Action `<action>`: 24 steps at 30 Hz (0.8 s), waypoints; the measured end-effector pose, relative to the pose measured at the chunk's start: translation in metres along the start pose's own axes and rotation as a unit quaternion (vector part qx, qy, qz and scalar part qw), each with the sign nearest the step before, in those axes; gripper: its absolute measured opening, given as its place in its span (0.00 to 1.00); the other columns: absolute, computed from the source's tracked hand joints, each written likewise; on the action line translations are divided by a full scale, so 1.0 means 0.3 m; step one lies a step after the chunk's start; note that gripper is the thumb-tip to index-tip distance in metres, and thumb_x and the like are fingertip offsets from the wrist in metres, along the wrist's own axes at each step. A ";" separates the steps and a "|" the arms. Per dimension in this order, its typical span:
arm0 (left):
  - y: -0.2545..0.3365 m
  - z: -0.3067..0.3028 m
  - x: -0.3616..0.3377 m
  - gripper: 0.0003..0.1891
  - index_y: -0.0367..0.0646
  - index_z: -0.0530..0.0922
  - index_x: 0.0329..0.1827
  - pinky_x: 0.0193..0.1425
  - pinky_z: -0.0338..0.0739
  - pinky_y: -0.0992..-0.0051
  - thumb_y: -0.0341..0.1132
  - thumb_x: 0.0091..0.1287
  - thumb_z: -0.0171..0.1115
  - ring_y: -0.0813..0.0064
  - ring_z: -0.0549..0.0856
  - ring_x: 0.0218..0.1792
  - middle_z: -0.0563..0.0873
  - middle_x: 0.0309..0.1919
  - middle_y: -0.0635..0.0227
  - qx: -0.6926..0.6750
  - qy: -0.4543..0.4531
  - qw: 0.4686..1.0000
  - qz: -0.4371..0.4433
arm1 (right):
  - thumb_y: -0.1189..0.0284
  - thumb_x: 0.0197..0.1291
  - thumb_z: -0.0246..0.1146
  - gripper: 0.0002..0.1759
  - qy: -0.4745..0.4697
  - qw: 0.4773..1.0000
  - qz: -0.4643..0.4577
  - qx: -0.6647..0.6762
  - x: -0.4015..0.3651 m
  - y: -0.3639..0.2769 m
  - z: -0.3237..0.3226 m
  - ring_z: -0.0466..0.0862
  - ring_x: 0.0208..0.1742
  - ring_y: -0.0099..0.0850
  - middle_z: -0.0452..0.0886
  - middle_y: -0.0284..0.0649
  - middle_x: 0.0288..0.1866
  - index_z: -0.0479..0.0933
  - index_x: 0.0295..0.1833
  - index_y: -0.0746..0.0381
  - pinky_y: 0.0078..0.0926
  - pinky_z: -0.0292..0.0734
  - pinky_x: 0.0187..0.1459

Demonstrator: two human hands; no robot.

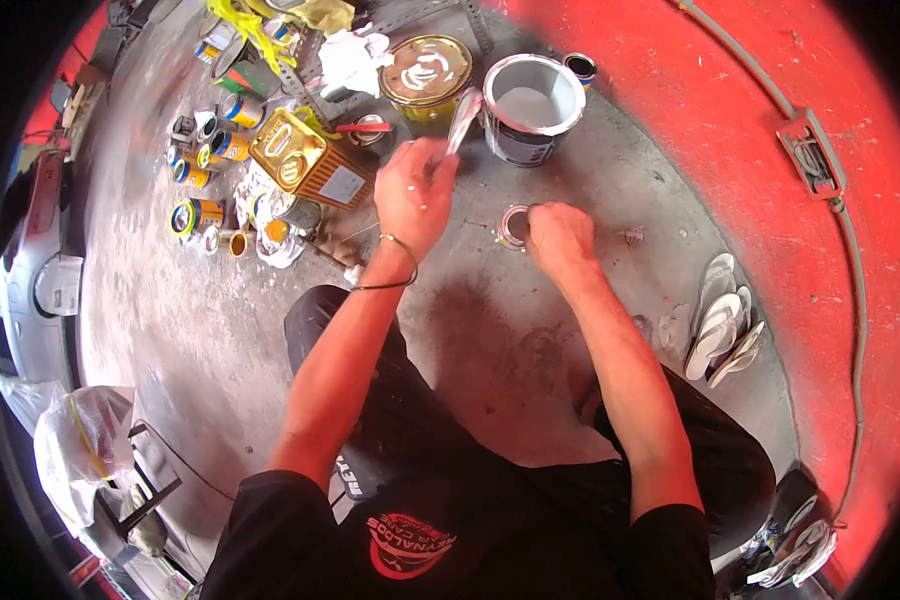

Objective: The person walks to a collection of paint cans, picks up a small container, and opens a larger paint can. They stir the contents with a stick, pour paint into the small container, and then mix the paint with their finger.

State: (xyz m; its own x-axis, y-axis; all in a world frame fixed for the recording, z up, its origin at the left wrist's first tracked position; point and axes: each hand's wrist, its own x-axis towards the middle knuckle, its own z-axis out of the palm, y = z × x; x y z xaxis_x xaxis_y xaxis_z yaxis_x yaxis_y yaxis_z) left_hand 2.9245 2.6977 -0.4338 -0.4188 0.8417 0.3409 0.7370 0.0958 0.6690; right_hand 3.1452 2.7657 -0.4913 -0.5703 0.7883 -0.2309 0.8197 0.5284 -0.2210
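Note:
My left hand (415, 195) is closed around the handle of a paint-coated stirring stick (463, 118), whose blade points up toward an open can of grey paint (531, 108) on the concrete floor. My right hand (560, 235) rests on the floor and pinches a small round tin (513, 226) smeared with grey paint. A thin bracelet (395, 265) circles my left wrist. I squat over the floor, my dark trousers below both arms.
A round tin with a gold lid (427, 72), a rectangular gold can (305, 158), several small paint tins (198, 215) and crumpled rags (352, 58) lie at the upper left. White sandals (720, 322) lie at the right, beside a red wall (770, 80).

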 end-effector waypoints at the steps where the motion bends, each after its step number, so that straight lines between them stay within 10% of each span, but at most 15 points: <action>1: 0.066 -0.007 0.034 0.10 0.44 0.92 0.52 0.50 0.84 0.63 0.36 0.72 0.77 0.62 0.92 0.41 0.94 0.42 0.61 0.023 0.001 0.999 0.043 | 0.72 0.64 0.68 0.09 -0.046 0.999 0.013 0.000 -0.004 -0.014 -0.023 0.94 0.48 0.54 0.93 0.49 0.51 0.91 0.46 0.59 0.53 0.89 0.49; 7: 0.165 0.241 0.274 0.08 0.54 0.91 0.53 0.67 0.74 0.53 0.34 0.76 0.67 0.66 0.91 0.60 0.92 0.50 0.71 0.203 -0.078 0.923 0.318 | 0.70 0.64 0.68 0.11 0.023 0.996 0.026 0.078 -0.008 -0.027 -0.010 0.94 0.52 0.55 0.94 0.52 0.49 0.93 0.45 0.59 0.53 0.89 0.50; 11: 0.175 0.373 0.310 0.19 0.67 0.88 0.69 0.82 0.66 0.39 0.38 0.78 0.63 0.63 0.86 0.70 0.87 0.70 0.69 0.423 -0.281 0.834 0.218 | 0.69 0.66 0.66 0.11 0.002 0.999 0.013 0.042 -0.008 -0.010 -0.020 0.93 0.53 0.55 0.94 0.52 0.51 0.93 0.46 0.59 0.53 0.89 0.51; 18: 0.100 0.393 0.400 0.30 0.75 0.76 0.82 0.84 0.62 0.26 0.36 0.78 0.59 0.59 0.84 0.76 0.80 0.82 0.72 0.355 -0.304 0.872 0.150 | 0.63 0.66 0.68 0.12 0.063 0.996 -0.020 0.066 -0.001 0.002 0.029 0.92 0.45 0.54 0.91 0.49 0.41 0.89 0.40 0.59 0.56 0.86 0.45; 22: 0.092 0.359 0.455 0.38 0.72 0.74 0.86 0.85 0.59 0.26 0.66 0.73 0.66 0.53 0.67 0.89 0.68 0.90 0.69 0.331 -0.329 0.874 0.137 | 0.63 0.64 0.70 0.11 0.117 0.991 -0.032 0.053 0.000 0.037 0.053 0.91 0.44 0.54 0.90 0.48 0.39 0.89 0.37 0.59 0.55 0.86 0.45; 24: 0.099 0.359 0.483 0.60 0.69 0.66 0.91 0.88 0.49 0.22 0.81 0.54 0.73 0.41 0.54 0.93 0.58 0.94 0.59 0.332 -0.348 0.866 0.138 | 0.67 0.63 0.70 0.08 0.072 0.996 -0.042 0.038 -0.001 0.040 0.065 0.92 0.43 0.54 0.91 0.48 0.39 0.89 0.35 0.58 0.55 0.87 0.43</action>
State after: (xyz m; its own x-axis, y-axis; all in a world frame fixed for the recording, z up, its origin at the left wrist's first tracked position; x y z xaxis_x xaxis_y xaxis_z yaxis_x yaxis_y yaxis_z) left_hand 2.9427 2.8797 -0.4356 0.0731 0.9752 -0.2088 0.9973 -0.0704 0.0201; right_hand 3.1542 2.7658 -0.5125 -0.6197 0.7815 -0.0719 0.7595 0.5740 -0.3060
